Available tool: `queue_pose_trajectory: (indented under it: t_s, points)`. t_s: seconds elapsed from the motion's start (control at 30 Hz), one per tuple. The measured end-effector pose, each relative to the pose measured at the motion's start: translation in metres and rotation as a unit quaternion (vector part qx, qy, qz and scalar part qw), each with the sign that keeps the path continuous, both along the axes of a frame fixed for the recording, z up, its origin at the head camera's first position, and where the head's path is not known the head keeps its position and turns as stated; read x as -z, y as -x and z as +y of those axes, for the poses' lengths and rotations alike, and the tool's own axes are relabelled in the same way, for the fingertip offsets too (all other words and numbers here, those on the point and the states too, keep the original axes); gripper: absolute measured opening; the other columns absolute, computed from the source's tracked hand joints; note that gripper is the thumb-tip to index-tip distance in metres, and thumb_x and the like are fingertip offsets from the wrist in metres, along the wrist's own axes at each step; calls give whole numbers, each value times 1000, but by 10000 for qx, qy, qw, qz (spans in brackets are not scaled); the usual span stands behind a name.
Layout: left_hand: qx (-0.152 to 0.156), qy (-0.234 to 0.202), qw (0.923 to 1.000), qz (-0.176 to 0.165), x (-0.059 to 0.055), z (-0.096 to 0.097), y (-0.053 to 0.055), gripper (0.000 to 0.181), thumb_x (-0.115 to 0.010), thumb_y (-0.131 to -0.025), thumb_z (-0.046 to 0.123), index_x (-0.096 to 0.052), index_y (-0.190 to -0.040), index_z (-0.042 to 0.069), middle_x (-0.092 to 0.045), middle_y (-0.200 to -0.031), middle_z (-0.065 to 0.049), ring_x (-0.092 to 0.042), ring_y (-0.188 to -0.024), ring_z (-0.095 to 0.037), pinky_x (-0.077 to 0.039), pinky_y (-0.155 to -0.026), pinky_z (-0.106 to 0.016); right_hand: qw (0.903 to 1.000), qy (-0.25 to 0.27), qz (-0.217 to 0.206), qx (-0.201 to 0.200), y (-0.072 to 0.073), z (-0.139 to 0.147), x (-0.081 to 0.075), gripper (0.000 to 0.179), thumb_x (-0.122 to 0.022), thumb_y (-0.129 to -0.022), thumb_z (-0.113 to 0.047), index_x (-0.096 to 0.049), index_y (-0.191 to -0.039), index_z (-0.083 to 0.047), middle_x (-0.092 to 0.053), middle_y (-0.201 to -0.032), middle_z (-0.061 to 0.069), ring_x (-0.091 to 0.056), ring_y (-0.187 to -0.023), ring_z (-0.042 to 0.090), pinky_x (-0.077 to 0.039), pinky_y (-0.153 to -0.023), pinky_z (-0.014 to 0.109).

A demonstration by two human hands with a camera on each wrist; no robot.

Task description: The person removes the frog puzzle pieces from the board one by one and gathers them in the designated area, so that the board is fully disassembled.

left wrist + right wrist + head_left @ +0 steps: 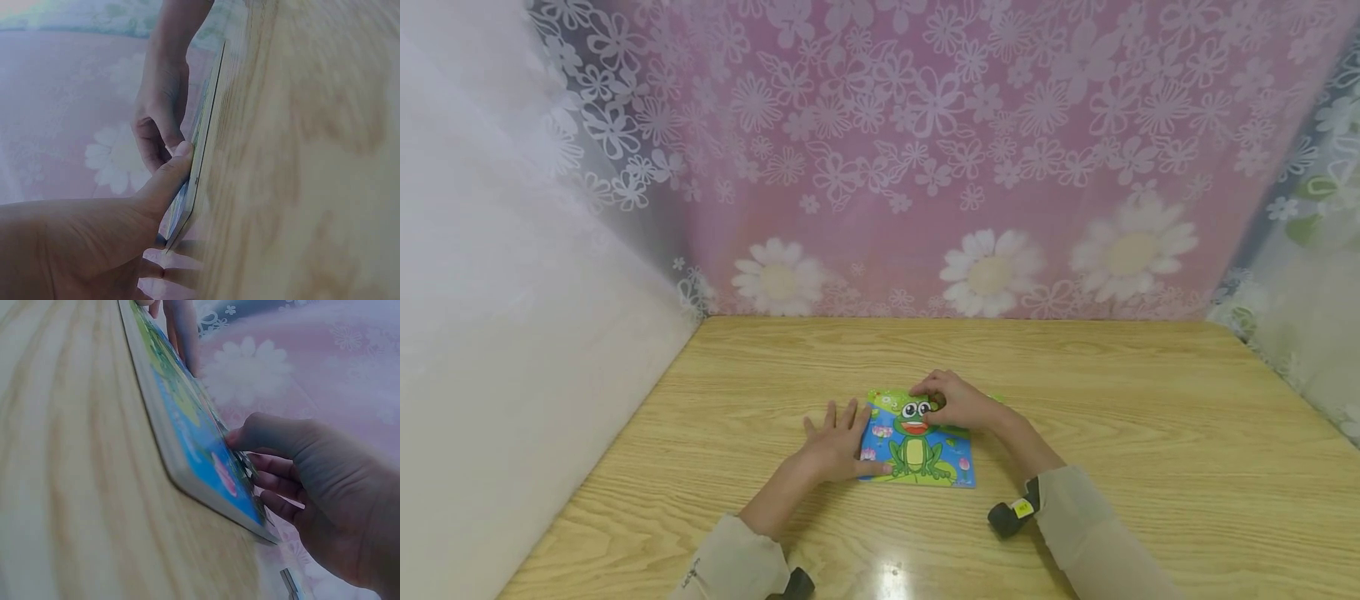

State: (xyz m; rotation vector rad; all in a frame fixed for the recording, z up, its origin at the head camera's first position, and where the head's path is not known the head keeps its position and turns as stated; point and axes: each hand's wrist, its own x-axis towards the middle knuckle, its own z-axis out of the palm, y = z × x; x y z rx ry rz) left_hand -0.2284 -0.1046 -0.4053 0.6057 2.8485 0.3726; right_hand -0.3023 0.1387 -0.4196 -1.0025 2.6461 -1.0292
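In the head view a jigsaw puzzle [915, 454] of a green frog on blue water lies flat on the table. My left hand [833, 450] is spread at its left side, the thumb resting over the front left corner. My right hand [958, 402] bends over the upper right part, thumb near the frog's face, and covers some of the picture. In the right wrist view its thumb and fingers pinch a puzzle piece [245, 464] at the board's surface, mostly hidden by the fingers. From the left wrist the board [199, 162] shows edge-on, with the left thumb across it.
A loose puzzle piece [289, 582] lies on the table beyond the board; part of a green piece [996, 398] shows behind the right wrist. The wood-grain table [775, 358] meets a pink flowered curtain [880, 208] at the back and a white sheet [535, 317] at left.
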Motion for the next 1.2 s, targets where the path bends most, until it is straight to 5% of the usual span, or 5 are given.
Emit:
queue_pose_trajectory:
  t_s: [0.6,1.2]
  points:
    - [-16,25,10000,11,4,0,0,100,-55,-77,67,-18,-147,6,-12,-149,-19,-4,-132,-47,-6,-93,-71,9995,40,308,-34,-5,12,-9,35,-63,-86,-13,-59,-118,-2,-52,-114,9,-51,-99,24,-45,-79,38]
    - [10,-77,10000,9,4,-2,-1,100,-56,-77,66,-16,-148,7,-10,-150,-18,-2,-132,-46,-4,-93,-70,9966,-94,578,588,-22,78,-19,36,-66,-82,-6,-60,-118,-1,-54,-115,11,-49,-102,30,-43,-82,46]
